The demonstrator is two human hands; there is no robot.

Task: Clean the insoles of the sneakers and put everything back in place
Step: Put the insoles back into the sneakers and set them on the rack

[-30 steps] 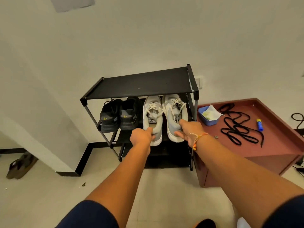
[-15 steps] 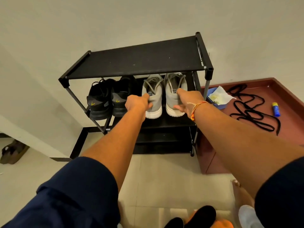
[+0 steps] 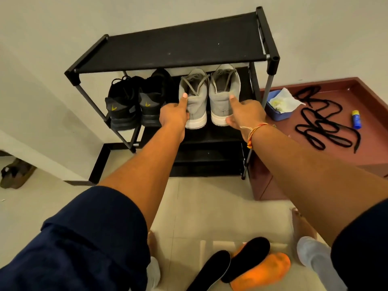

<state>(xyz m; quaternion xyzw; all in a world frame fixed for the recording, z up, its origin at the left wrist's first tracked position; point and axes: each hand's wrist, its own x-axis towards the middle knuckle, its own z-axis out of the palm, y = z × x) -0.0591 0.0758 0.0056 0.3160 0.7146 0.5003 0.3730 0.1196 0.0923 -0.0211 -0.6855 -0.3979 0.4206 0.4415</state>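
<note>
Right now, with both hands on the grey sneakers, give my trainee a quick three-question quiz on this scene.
1. True or false: the grey sneakers stand on the top shelf of the rack.
2. Where do the black laces lie? A: on the red-brown cabinet; B: on the rack's lowest shelf; C: inside a sneaker.
3. Fill in: the loose insoles lie on the ___, near the person's feet.

Key
1. False: they stand on the shelf below, beside the black sneakers.
2. A.
3. floor.
</note>
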